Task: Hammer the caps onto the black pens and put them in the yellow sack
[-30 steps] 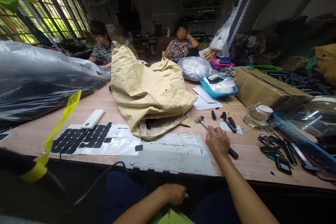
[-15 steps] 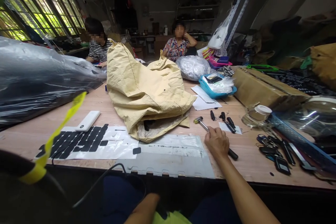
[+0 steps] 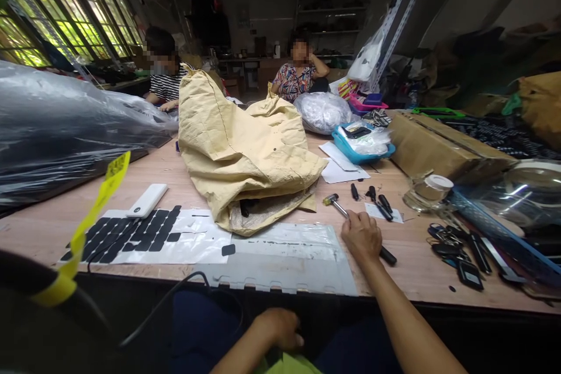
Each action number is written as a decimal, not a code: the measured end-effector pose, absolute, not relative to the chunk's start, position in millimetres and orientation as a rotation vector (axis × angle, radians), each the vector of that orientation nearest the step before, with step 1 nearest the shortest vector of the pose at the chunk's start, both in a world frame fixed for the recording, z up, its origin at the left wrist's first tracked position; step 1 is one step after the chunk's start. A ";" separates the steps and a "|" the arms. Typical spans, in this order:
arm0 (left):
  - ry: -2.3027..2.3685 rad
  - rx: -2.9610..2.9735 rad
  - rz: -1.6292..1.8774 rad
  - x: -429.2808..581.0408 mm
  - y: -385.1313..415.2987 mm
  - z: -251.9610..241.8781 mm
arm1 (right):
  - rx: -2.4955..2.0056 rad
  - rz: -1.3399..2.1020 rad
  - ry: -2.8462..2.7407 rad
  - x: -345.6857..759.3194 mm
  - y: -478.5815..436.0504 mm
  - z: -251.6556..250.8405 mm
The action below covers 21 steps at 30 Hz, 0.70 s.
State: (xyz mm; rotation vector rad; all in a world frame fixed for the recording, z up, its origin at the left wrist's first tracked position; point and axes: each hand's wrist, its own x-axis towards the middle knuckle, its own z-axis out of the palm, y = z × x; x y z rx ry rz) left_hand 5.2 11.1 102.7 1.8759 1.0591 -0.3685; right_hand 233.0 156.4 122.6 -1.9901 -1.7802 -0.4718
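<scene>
My right hand (image 3: 362, 237) is closed around the handle of a small hammer (image 3: 341, 208), which lies on the table with its head pointing away from me. Below the table's front edge, over my lap, my left hand (image 3: 279, 327) shows its back with the fingers curled in; whatever they may hold is hidden. A grey plastic sheet (image 3: 302, 263) lies flat just left of the hammer. Beside it is a white backing sheet (image 3: 197, 248) with rows of black adhesive pads (image 3: 118, 239). A large yellowish sack (image 3: 258, 152) slumps behind both sheets, its mouth partly open towards me.
Black handles (image 3: 384, 205), keys (image 3: 447, 236) and a jar (image 3: 432, 187) are on the right. A blue basket (image 3: 362, 155) and cardboard box (image 3: 433, 146) stand farther back. A white power bank (image 3: 148, 201) sits left, near plastic wrap (image 3: 65, 128). Two people sit across the table.
My left hand has risen into view over my lap, where mostly the forearm showed before. My right hand stays on the hammer, nearly unmoved.
</scene>
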 end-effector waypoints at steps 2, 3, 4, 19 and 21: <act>0.900 1.852 -0.285 2.5 12.5 137.8 | -1.991 -0.471 -1.784 232.0 155.6 123.9; 0.782 1.813 -0.176 -0.7 16.6 157.3 | -1.992 -0.472 -1.783 231.6 155.4 124.4; 0.703 1.760 -0.072 -4.8 23.2 176.3 | -1.993 -0.475 -1.782 231.2 155.2 124.8; 2.519 1.424 0.350 -68.4 131.9 200.7 | -2.018 -0.422 -1.791 225.4 153.6 130.6; 2.512 1.398 0.338 -63.7 131.7 201.0 | -2.018 -0.428 -1.786 225.6 153.5 130.3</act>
